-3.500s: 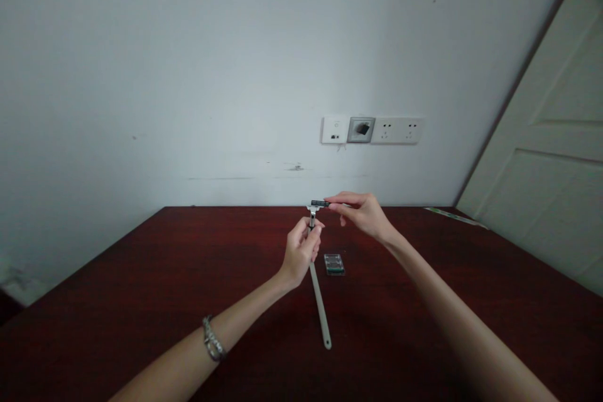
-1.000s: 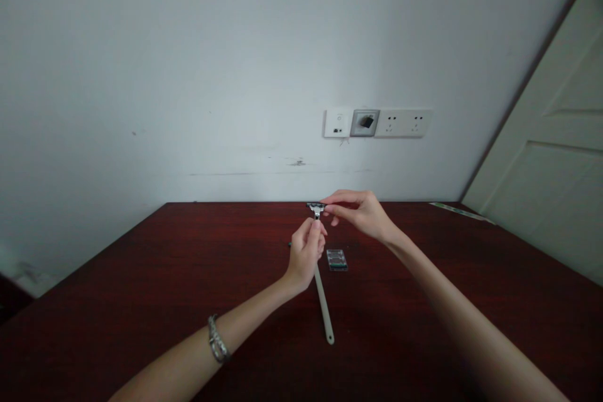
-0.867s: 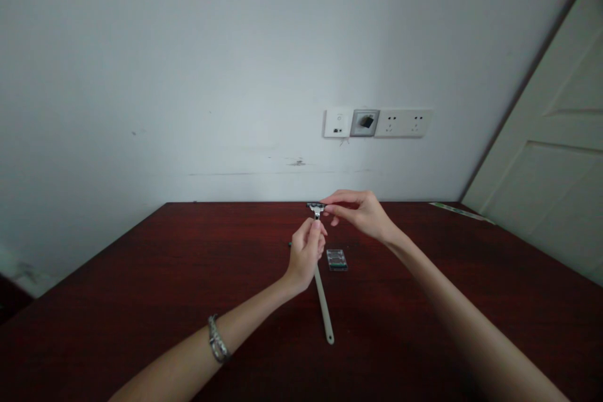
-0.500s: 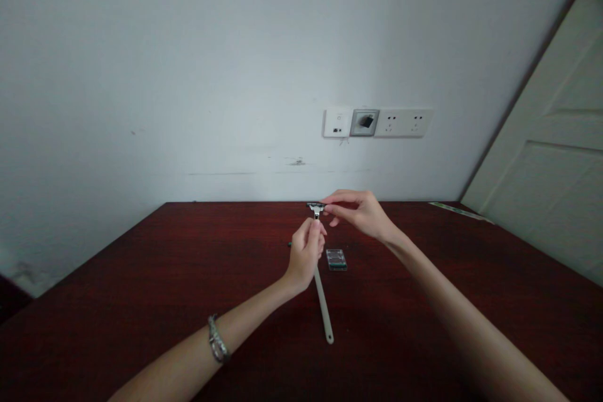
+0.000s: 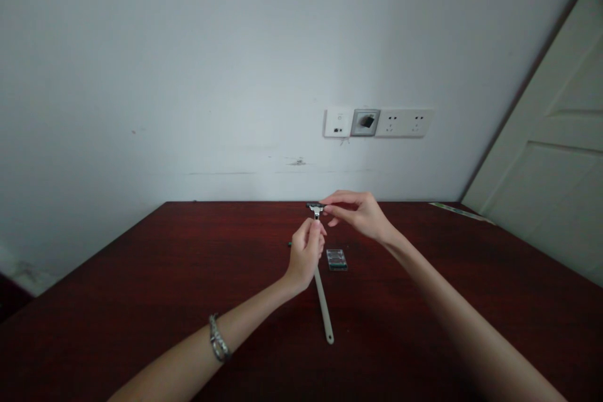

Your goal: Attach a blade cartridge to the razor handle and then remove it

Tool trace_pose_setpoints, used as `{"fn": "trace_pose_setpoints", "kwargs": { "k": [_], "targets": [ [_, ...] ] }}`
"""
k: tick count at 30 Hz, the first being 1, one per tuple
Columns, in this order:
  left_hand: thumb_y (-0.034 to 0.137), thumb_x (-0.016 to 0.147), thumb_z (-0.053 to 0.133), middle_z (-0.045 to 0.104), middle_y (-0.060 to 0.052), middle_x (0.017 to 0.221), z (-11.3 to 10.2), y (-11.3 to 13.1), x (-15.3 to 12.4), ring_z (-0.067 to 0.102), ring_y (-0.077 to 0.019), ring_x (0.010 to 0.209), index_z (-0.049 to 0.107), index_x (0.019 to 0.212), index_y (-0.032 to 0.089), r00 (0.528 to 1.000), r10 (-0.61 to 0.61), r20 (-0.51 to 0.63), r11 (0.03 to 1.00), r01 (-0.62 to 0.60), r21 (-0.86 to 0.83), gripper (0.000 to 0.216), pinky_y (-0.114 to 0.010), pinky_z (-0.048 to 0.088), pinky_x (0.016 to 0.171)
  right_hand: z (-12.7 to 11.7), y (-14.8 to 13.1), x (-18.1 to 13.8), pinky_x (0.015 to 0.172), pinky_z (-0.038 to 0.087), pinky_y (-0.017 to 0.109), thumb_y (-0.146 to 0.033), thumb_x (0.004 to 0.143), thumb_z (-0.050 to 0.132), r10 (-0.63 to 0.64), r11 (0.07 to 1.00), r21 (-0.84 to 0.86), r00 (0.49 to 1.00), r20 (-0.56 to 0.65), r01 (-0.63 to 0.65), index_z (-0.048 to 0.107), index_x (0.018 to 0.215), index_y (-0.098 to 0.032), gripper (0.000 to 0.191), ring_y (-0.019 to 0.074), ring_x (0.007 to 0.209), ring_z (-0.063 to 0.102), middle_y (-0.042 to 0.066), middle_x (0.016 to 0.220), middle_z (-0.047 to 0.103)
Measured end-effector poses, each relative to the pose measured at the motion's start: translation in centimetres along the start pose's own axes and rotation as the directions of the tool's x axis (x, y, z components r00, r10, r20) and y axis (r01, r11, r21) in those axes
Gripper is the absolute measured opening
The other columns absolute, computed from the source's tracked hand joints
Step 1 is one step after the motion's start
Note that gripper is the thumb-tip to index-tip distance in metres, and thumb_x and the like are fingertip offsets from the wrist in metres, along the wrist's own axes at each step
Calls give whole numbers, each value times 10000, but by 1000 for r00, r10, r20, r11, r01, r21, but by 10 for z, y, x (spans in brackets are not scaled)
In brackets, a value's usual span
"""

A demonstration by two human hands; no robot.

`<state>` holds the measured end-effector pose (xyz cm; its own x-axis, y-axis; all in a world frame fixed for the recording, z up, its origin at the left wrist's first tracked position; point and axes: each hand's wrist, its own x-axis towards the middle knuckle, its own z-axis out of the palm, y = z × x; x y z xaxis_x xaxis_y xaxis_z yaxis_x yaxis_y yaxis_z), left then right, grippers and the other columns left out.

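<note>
My left hand (image 5: 306, 252) is closed round a razor (image 5: 316, 212), its silver neck standing up above the thumb. From below the fist runs a long pale grey handle (image 5: 323, 308) with a hole at its end, in line with the razor. At the top, the dark razor head (image 5: 311, 205) lies crosswise on the neck. Thumb and forefinger of my right hand (image 5: 358, 212) pinch its right end, and the other fingers are loosely bent. A small clear plastic case (image 5: 336, 259) rests on the table just right of my left hand.
The dark red wooden table (image 5: 188, 264) meets a white wall bearing sockets (image 5: 402, 123). A small green-tipped thing (image 5: 290, 244) peeks out left of my left hand, mostly hidden. A pale strip (image 5: 461, 212) lies at the back right, near a white panelled door (image 5: 560, 157).
</note>
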<state>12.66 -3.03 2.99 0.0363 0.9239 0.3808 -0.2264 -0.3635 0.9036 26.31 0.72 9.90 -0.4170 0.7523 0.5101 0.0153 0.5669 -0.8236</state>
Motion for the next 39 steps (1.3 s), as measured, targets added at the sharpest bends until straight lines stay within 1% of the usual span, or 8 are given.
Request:
{"fn": "trace_pose_setpoints", "kwargs": {
  "k": [12,28,33,39],
  "targets": [
    [500,871,410,307,76,514,0,-3,0,263,-40,409,430,715,171,1000,11,-10,1000,-11,18,364,-148,235,388,1,-1,1,554,569,261,-330,702,689,9,999,36,1000,0,-9,717,851,-148,236,116,573,637,57,847,655],
    [461,891,399,299,74,517,-1,-3,-1,259,-40,421,438,727,170,1000,12,-8,1000,-12,6,337,-147,227,399,0,-2,0,544,557,257,-319,724,673,3,1000,1,1000,10,-3,710,853,-139,225,117,569,635,66,858,653],
    [452,895,396,305,73,521,-1,-4,0,264,-39,424,441,729,168,1000,21,-14,1000,-21,11,332,-147,232,401,0,-1,0,560,566,271,-336,723,671,0,1000,3,1000,10,0,712,854,-145,235,128,606,637,71,866,654],
    [455,894,397,306,71,523,-1,-6,1,273,-43,425,443,732,171,999,28,-20,999,-28,15,331,-149,229,395,0,-4,0,543,561,249,-310,731,663,-11,1000,-15,1000,19,11,711,852,-140,215,110,576,630,66,857,649]
  ]
}}
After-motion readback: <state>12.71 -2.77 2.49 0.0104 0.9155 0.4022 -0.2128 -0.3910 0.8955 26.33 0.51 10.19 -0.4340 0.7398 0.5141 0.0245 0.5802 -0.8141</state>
